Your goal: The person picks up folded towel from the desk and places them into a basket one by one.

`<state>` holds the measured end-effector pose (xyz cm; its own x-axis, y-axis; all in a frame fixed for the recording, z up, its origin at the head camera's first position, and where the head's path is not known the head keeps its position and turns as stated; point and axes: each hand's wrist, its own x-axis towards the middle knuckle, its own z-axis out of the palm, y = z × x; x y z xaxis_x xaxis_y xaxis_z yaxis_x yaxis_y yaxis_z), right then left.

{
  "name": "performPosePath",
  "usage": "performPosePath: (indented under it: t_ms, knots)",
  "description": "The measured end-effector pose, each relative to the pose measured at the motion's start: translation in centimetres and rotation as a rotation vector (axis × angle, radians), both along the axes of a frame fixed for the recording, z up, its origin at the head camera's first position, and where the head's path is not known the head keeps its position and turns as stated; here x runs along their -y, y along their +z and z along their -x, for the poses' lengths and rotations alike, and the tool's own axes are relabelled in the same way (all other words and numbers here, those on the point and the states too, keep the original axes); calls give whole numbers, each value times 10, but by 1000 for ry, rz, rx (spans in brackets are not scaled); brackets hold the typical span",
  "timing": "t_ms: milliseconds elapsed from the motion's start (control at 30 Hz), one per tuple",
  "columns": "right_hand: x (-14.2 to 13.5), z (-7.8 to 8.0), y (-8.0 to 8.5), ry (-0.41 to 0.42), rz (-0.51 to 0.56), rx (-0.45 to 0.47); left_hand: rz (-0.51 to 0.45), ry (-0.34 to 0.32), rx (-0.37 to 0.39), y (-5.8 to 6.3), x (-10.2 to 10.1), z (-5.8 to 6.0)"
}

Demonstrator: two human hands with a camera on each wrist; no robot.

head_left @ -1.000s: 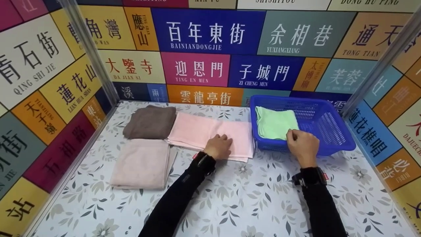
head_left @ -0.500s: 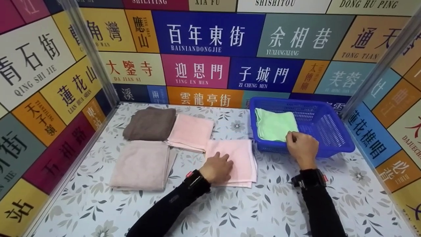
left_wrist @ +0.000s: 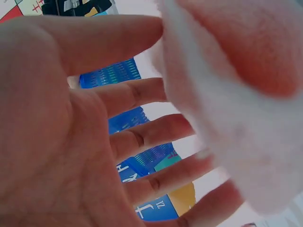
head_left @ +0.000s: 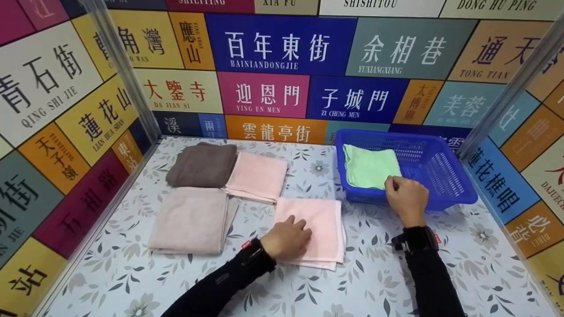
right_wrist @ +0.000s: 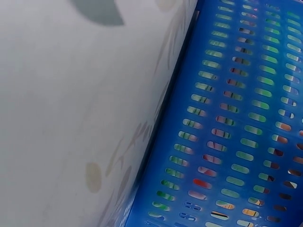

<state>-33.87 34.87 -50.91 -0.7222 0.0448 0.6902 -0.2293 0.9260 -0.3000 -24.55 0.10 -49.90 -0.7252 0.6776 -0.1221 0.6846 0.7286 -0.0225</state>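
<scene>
My left hand (head_left: 288,240), fingers spread, rests on the left part of a folded pink towel (head_left: 319,229) on the table. In the left wrist view the fingertips and thumb touch its soft edge, and the palm (left_wrist: 71,127) is bare. My right hand (head_left: 406,200) is curled at the front rim of a blue plastic basket (head_left: 449,189); its fingertips are partly hidden. Beside them in the basket lies a folded green towel (head_left: 370,165), partly over the rim. The right wrist view shows only the basket's slotted wall (right_wrist: 222,123) and the tabletop.
A second folded pink towel (head_left: 257,176) lies behind and left of the first. Left of it are a folded brown towel (head_left: 202,165) and a folded pale beige-pink towel (head_left: 189,220). Sign-printed panels (head_left: 282,44) enclose the flower-patterned table (head_left: 352,281) at the back and both sides.
My left hand has drawn the nearer pink towel toward me, off the other pink one, so the two now lie separate. The right hand, basket and green towel have stayed put.
</scene>
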Motion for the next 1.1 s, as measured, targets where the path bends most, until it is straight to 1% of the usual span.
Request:
performPosePath:
  t_ms: [100,133,200,267,333,367,433,467,500,533,567,600,667,767,800,833,867,933,1000,1100]
  knots:
    - [5,-3,3,-15,16,-21,-98,3,28,0,6,7]
    - [9,-5,5,-15,24,-36,-140,25,40,0,9,10]
    - [18,-10,10,8,55,-83,-220,105,39,-1,15,17]
    - [30,-17,17,60,84,-141,-279,217,44,-2,21,22]
    - [43,-24,22,137,109,-204,-314,329,67,-5,27,24]
    - [50,-28,23,180,119,-234,-320,370,78,-6,30,25]
    - [62,-37,22,258,112,-266,-330,422,128,-8,36,26]
    - [68,-43,20,295,95,-265,-338,435,152,-9,38,27]
    - [73,-48,17,324,67,-243,-340,442,175,-10,39,27]
    - [78,-53,13,348,36,-197,-342,440,190,-12,40,28]
    - [83,-58,9,360,4,-128,-341,435,203,-13,40,28]
    - [88,-62,6,367,-27,-40,-345,430,216,-14,39,28]
    - [96,-69,0,366,-82,181,-361,413,235,-17,37,29]
    - [105,-74,-6,332,-136,528,-408,395,275,-20,33,29]
    - [107,-76,-8,330,-134,620,-430,392,291,-21,32,29]
    - [110,-77,-9,332,-126,694,-453,390,310,-22,32,29]
    - [112,-77,-11,343,-113,751,-479,387,330,-22,31,29]
    - [117,-78,-13,383,-50,824,-520,374,364,-23,30,29]
    - [121,-79,-15,425,37,857,-555,351,387,-24,29,29]
    - [125,-80,-17,470,124,875,-592,315,412,-25,28,29]
